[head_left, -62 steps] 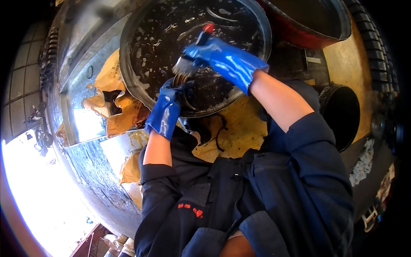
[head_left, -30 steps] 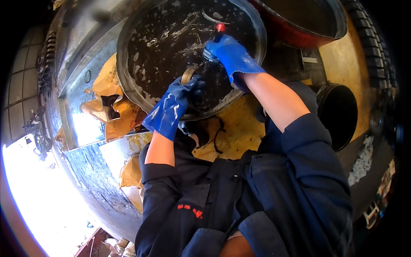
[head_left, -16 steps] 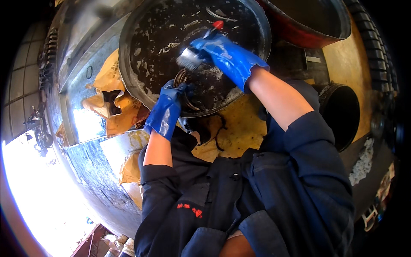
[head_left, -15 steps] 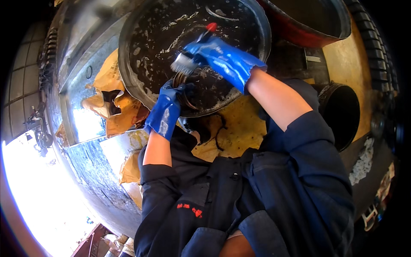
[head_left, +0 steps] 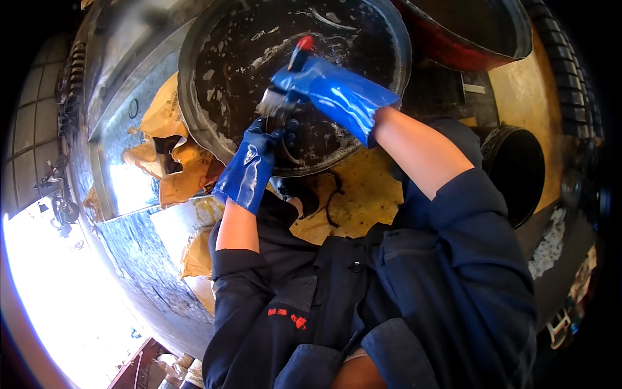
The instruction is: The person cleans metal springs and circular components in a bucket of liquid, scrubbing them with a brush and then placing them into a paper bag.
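Both my hands wear long blue rubber gloves. My right hand is closed round a flat paintbrush with a dark, red-tipped handle and pale bristles. Those bristles point down toward my left hand, whose fingers are closed on a bundle of thin metal rings. Glove and brush partly hide the rings. Below both hands lies a wide round black basin of dark liquid with patches of foam.
Torn brown paper lies left of the basin on a worn metal surface. A red-sided drum stands at the upper right, with a dark open cylinder below it. Yellowish board shows under the basin's near edge.
My right hand and the brush have moved slightly left and up. My left hand stays at nearly the same place with the rings, its glove turned a little.
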